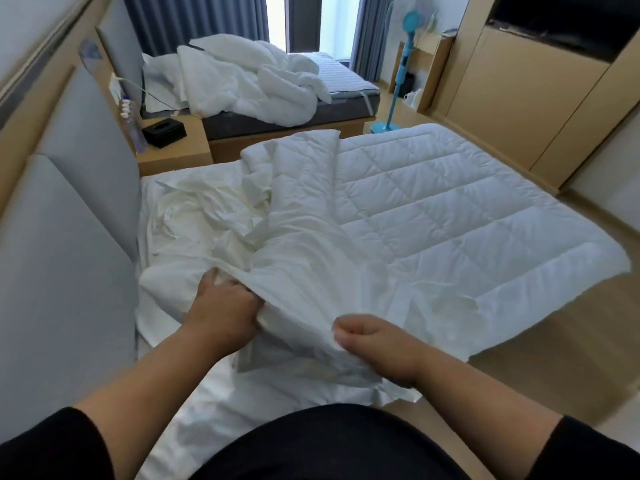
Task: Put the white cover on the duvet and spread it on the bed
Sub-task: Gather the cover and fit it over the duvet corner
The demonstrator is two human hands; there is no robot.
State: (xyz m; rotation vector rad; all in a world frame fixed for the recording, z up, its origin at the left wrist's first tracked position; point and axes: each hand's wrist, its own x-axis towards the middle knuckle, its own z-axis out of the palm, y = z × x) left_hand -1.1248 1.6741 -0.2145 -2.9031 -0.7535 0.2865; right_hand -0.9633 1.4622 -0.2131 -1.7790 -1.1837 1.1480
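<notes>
A: Looking down from the head view, what are the hands doing?

B: Both grip the cover (298, 282). The left hand (221, 306) has its fingers dug into a bunch of the white cloth, curled round it. The right hand (372, 341) is a fist pinching the cloth's edge, just beside the left.

A: And the duvet?

B: The duvet (450, 216), quilted in diamonds, lies across the bed (194, 420), its far end hanging over the bed's right side above the wood floor (554, 358). Its near end, toward the headboard (69, 237), is folded back on itself. The cover lies crumpled over that end and over the sheet by the headboard; one stretch runs from the fold to the hands.

A: Is the duvet inside the cover?

B: Mostly not: the quilting shows bare on the right. Whether a corner is tucked in under the hands, the person's grip hides.

A: What else is there?

B: A second bed (311, 95) behind, with white bedding (249, 77) heaped on a grey mattress. Between the beds stands a nightstand (173, 150) with a black tissue box (164, 131). A blue fan (398, 81) stands by the curtains (194, 19), and a wardrobe (519, 98) lines the right wall.
</notes>
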